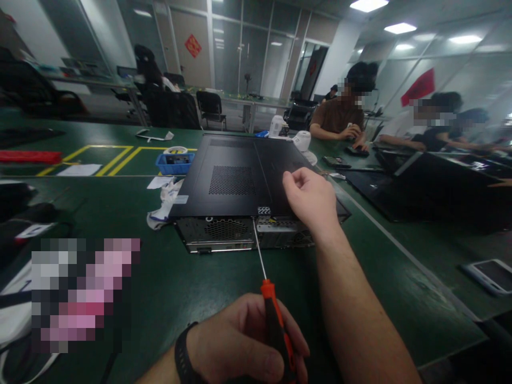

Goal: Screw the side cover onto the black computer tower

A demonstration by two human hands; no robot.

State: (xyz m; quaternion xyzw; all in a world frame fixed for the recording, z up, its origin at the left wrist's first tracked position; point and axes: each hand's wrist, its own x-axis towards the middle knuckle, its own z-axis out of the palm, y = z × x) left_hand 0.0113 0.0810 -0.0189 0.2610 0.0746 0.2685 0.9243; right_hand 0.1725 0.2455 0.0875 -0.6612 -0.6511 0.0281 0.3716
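A black desktop computer case (236,184) lies flat on the green table, its metal back panel toward me. My left hand (240,336), with a dark band at the wrist, is closed around the black and orange handle of a screwdriver (267,290). The screwdriver's thin shaft reaches forward, and its tip meets the upper edge of the back panel near the middle. On the right part of the case's top rests my right hand (310,197), its fingers curled in. Whatever it may hold is hidden. A patterned sticker (264,210) sits at the cover's edge beside the screwdriver tip.
A blue bin (174,163) with a tape roll (176,151) and white gloves (162,208) are left of the case. White devices (277,127) stand behind it. Right are black panels (384,197) and a phone (494,274). Cables and bags lie at left; people sit beyond.
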